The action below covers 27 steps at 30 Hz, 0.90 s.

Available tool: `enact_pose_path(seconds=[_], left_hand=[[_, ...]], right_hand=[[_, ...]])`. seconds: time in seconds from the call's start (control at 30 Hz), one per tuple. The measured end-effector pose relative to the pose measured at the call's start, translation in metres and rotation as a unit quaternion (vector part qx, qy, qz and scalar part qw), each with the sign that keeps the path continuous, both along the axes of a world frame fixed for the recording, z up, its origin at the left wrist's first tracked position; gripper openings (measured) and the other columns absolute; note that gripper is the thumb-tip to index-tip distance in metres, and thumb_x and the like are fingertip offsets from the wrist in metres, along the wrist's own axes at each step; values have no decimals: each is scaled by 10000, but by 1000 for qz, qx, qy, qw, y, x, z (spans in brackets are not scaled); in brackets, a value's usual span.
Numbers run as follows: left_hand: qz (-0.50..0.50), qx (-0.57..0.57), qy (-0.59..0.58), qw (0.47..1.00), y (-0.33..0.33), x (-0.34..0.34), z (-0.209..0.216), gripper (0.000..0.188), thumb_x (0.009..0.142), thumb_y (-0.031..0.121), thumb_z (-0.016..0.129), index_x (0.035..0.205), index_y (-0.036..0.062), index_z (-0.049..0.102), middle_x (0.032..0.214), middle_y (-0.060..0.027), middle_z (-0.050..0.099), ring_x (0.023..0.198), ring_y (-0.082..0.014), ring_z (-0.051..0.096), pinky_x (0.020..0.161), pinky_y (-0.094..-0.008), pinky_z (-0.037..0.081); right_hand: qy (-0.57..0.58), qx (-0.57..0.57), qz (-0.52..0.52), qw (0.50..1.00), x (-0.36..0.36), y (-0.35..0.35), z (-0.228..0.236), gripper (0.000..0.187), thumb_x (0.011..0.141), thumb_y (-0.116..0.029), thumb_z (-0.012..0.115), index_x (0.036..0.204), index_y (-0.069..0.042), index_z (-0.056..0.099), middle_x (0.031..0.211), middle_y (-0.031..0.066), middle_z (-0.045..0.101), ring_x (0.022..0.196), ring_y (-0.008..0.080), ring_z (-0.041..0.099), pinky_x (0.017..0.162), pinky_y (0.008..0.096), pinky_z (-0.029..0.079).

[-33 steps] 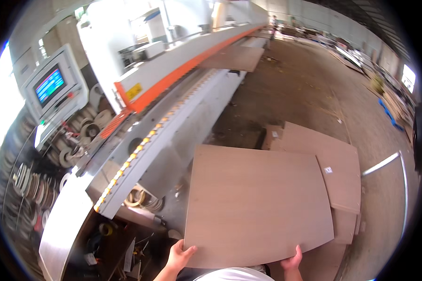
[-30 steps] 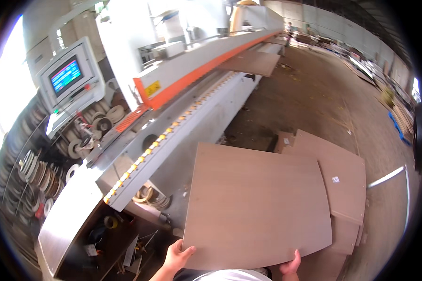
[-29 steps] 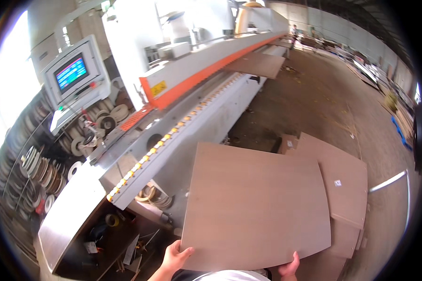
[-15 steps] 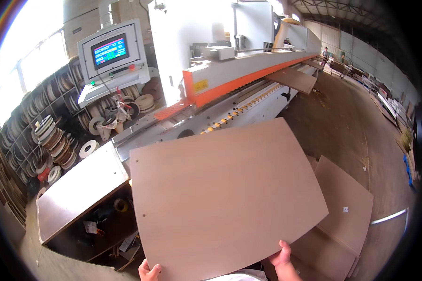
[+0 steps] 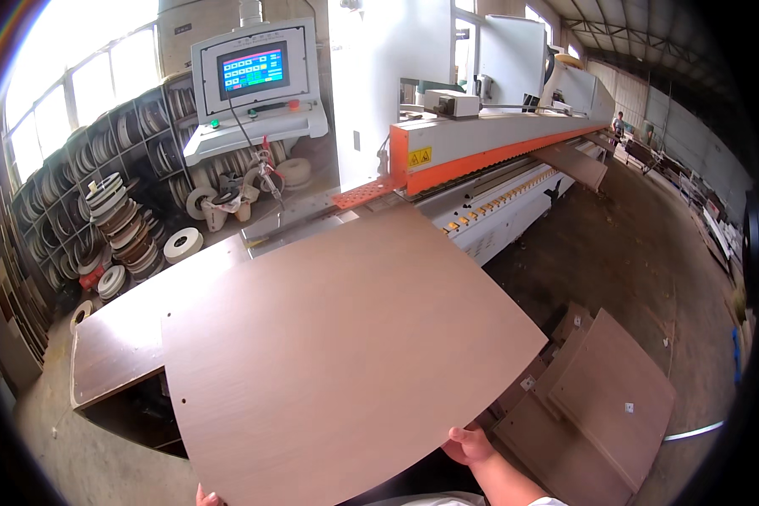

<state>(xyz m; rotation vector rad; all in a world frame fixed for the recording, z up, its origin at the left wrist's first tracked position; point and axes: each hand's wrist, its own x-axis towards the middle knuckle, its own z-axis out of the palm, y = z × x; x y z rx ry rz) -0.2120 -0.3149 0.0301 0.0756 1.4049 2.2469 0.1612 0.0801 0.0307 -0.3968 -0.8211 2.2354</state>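
Shelves (image 5: 76, 194): far left of the fingers, holding coiled rolls (image 5: 122, 228) of edge tape.
Left hand (image 5: 206, 497): only fingertips show at the panel's near edge; grip cannot be told.
Panel (image 5: 337, 354): brown, flat, spreading ahead of both hands, over the machine table (image 5: 118, 346).
Right hand (image 5: 470, 444): fingers curled on the panel's near right edge.
Stack (image 5: 598, 405): more panels on the floor, right of the fingers.

The concrete floor (image 5: 632, 253) carries a stack of brown panels (image 5: 598, 405). They lie just right of the right hand's fingers (image 5: 468, 443).
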Motion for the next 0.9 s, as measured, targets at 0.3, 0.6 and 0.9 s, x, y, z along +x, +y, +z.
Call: enact_pose_path(seconds=[0.3, 0.6, 0.9], left_hand=[[40, 47, -48, 997, 43, 7, 67, 442, 1025, 230, 621, 1377, -36, 642, 1211, -107, 710, 1109, -219, 654, 992, -377, 516], [-48, 157, -13, 986, 48, -32, 39, 507, 1055, 297, 555, 1394, -75, 617, 1404, -190, 668, 1294, -306, 623, 1134, -456, 468], [-46, 135, -23, 990, 91, -38, 62, 524, 1052, 284, 543, 1425, -81, 589, 1447, -191, 639, 1331, -327, 595, 1163, -488, 446]], right_hand=[[-101, 194, -44, 975, -34, 40, 5, 425, 908, -274, 867, 1235, -54, 707, 1199, 49, 721, 1131, 206, 663, 1004, 384, 504], [-185, 180, -93, 962, -64, 33, 40, 196, 989, -187, 767, 1023, 5, 745, 921, 98, 757, 808, 177, 723, 665, 296, 587], [-277, 136, -162, 937, -74, 39, 39, 250, 971, -262, 800, 900, -28, 749, 763, 37, 726, 647, 117, 680, 580, 249, 540]])
